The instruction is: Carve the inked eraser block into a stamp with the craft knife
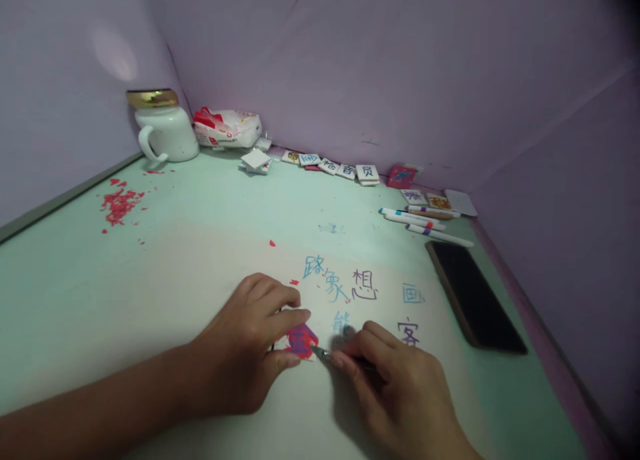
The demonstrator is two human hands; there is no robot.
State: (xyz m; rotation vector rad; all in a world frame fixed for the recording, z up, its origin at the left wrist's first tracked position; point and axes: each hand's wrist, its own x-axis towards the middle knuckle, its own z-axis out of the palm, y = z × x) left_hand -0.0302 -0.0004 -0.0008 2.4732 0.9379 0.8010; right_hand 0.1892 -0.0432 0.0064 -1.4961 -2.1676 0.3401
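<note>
My left hand (255,343) is closed on the edges of a small red-faced block (301,340), which lies on the table with a purple character drawn on it. In my right hand (400,387) is a thin craft knife (321,353), gripped like a pen. Its pointed metal tip rests at the right edge of the red face. My palm and fingers hide most of the knife's handle. Blue and purple characters (363,285) are written on the tabletop (200,260) just beyond both hands.
A heap of red shavings (121,205) lies at the left, near a white lidded mug (167,133). Behind are a red-and-white packet (227,128) and a row of small character tiles (367,173). Several marker pens (425,223) and a dark phone (475,297) lie at the right.
</note>
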